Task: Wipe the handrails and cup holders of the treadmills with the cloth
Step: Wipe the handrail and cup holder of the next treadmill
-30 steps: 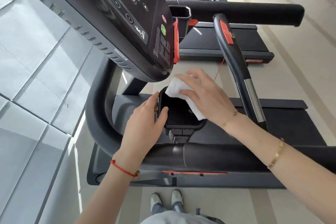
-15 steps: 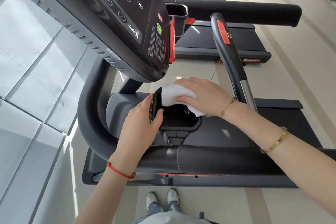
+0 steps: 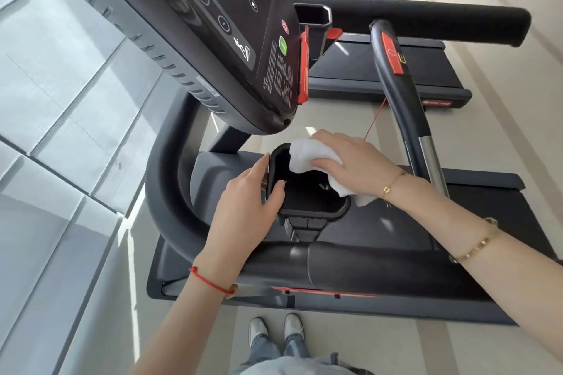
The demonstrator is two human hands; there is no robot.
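Note:
A black cup holder (image 3: 316,212) hangs below the treadmill console, just beyond the near padded handrail (image 3: 350,268). My left hand (image 3: 243,201) grips its left rim, thumb hooked over the inner edge. My right hand (image 3: 356,167) presses a white cloth (image 3: 307,155) flat onto the holder's far rim, fingers straight; part of the cloth hangs off under my wrist at the right side. The holder's inside is dark and partly hidden by the cloth.
The console (image 3: 231,33) overhangs the holder closely. A curved centre bar (image 3: 399,100) with a red tab rises right of my right hand. A second cup holder (image 3: 313,18) and a far handrail (image 3: 426,21) lie behind. Another treadmill deck sits beyond.
My right hand has slid the cloth left and flatter along the far rim of the cup holder. My left hand has kept its grip on the left rim.

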